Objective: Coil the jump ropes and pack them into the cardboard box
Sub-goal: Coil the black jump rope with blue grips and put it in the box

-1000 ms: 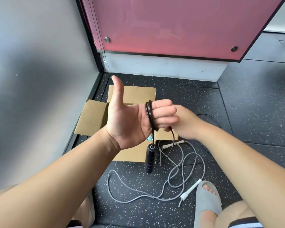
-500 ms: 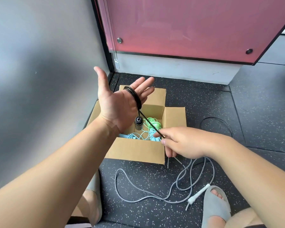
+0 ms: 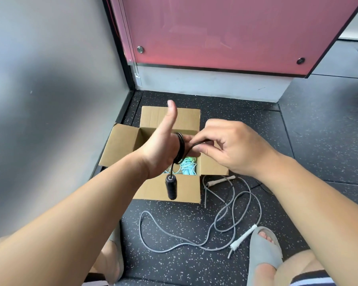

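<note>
My left hand [image 3: 161, 149] is raised over the open cardboard box [image 3: 170, 193], thumb up. A black jump rope [image 3: 180, 147] is wound in several loops round its fingers. One black handle [image 3: 171, 187] hangs from the loops in front of the box. My right hand [image 3: 234, 149] pinches the free black strand just right of the coil. Green and blue ropes [image 3: 188, 165] lie inside the box. A grey jump rope [image 3: 223, 221] with white handles [image 3: 243, 237] lies loose on the floor to the right of and in front of the box.
A grey wall [image 3: 50, 120] runs along the left, close to the box. A pink panel [image 3: 215, 32] stands behind it. My feet in grey sandals [image 3: 265, 252] rest on the speckled black floor, the right one touching the grey rope's handle.
My right hand rose from beside the box's front corner to my left hand's fingers, carrying the black strand over them. The black handle swung lower, and my left thumb turned upright.
</note>
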